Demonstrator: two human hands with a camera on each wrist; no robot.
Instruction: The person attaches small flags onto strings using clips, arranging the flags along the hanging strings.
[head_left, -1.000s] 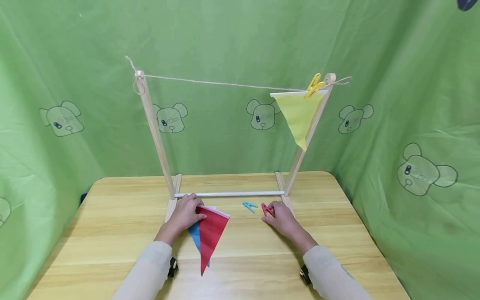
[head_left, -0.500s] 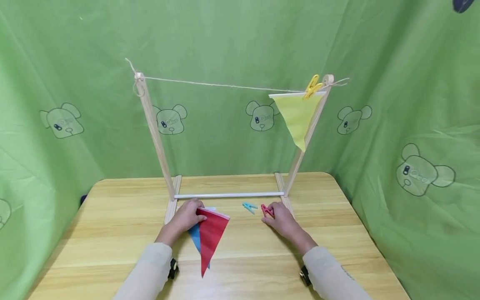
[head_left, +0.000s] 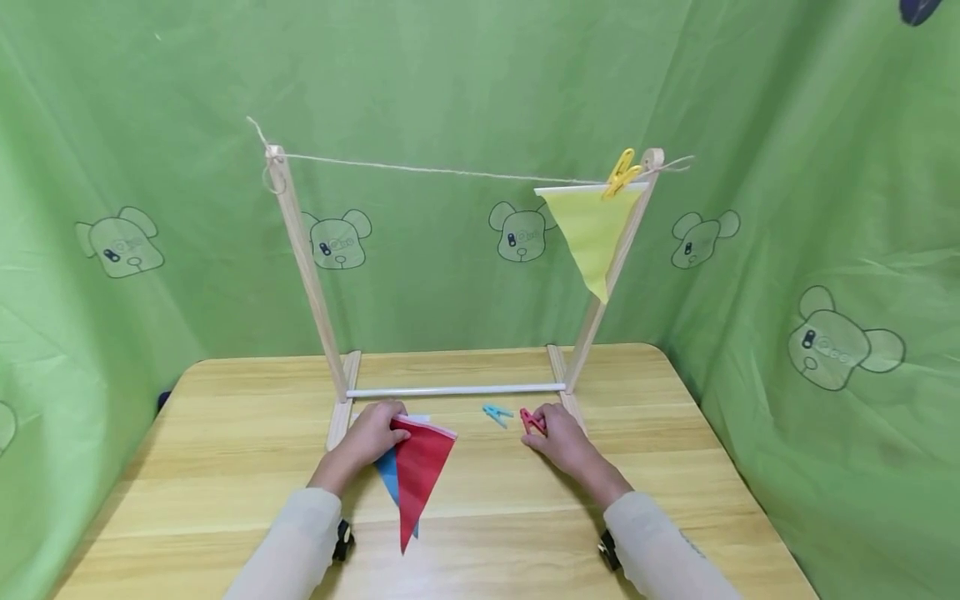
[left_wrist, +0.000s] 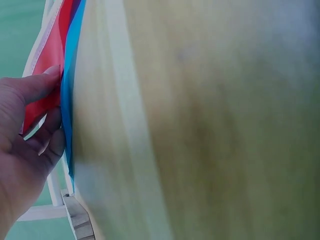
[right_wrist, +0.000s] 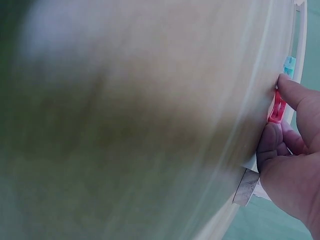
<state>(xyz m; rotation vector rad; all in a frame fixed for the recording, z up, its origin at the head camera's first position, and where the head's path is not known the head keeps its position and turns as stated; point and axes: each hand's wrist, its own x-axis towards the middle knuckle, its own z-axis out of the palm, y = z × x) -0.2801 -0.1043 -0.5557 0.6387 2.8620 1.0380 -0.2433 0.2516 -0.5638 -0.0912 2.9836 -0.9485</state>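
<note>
My left hand [head_left: 369,433] pinches the red pennant [head_left: 423,462] near its white top edge, thumb in front. Behind it a blue pennant [head_left: 387,473] pokes out on the left, largely covered by the red one. In the left wrist view the blue pennant [left_wrist: 69,115] lies along the tabletop beneath my fingertips. My right hand [head_left: 564,440] holds a red clothespin [head_left: 529,421] between thumb and fingers, low at the table; the right wrist view shows the red clothespin [right_wrist: 277,107] between them. A light blue clothespin [head_left: 497,414] lies just left of it.
Two wooden posts, left [head_left: 303,250] and right [head_left: 628,242], carry a string [head_left: 442,172] and are joined below by a white rod [head_left: 457,390]. A yellow clothespin [head_left: 622,175] fixes a yellow pennant [head_left: 588,229] near the right post. Green curtain [head_left: 420,75] surrounds the wooden table [head_left: 225,433].
Both hands keep their grips and places. The head view has shifted very slightly.
</note>
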